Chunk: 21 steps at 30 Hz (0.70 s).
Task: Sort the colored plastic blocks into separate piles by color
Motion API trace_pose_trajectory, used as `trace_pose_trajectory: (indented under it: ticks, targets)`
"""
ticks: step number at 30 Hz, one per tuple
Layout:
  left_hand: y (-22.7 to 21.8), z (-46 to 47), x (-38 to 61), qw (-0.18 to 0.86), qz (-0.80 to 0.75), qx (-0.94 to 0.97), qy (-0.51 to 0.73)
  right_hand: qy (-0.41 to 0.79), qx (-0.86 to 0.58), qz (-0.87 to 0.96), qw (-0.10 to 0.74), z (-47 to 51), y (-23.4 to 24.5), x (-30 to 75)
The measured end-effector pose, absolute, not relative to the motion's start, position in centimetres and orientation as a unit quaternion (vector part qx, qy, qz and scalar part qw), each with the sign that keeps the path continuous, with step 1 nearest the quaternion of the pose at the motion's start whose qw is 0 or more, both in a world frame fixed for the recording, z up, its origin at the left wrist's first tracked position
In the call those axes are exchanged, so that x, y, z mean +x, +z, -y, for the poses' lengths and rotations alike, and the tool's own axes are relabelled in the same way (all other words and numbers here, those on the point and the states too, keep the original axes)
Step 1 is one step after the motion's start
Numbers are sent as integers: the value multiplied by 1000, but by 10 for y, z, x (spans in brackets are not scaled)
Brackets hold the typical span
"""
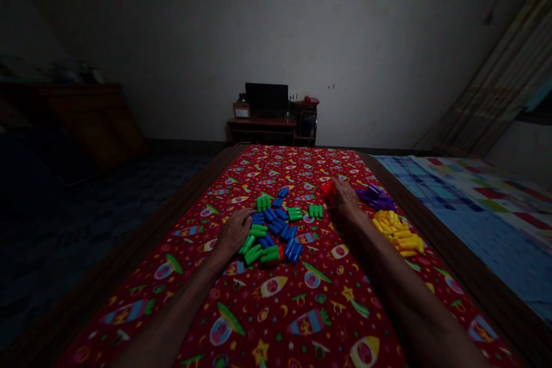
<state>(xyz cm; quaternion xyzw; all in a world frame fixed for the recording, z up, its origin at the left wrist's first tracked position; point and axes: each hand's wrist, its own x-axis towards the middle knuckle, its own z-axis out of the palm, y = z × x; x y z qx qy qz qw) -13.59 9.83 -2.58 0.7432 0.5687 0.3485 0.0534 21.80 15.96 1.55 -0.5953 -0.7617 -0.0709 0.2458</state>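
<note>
My left hand [235,231] rests at the left edge of a mixed pile, its fingertips by the blue plastic pieces [276,222] and green plastic pieces [253,252]. Its fingers look apart, with nothing seen in them. Further forward, my right hand [345,198] is closed over red plastic pieces [328,191]; its fingertips are partly hidden. Each piece looks like short ribbed tubes joined side by side. A bit of red [282,252] shows beside a green piece at the near side of the mixed pile.
Purple pieces [376,198] and a heap of yellow pieces [397,233] lie right of my right hand. A red patterned cloth [276,322] covers the table. Beyond stands a desk with a dark monitor [267,98]. A bed [457,201] is at right, a wooden cabinet [86,121] at left.
</note>
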Motion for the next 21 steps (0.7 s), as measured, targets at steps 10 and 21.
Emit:
trace_pose_trajectory:
  ticks: [10, 21]
  targets:
    - [-23, -96, -135, 62, -572, 745, 337, -23, -565, 766, 305, -162, 12, 219]
    - [-17, -92, -129, 78, -583, 737, 334, 111, -368, 887, 256, -75, 48, 145]
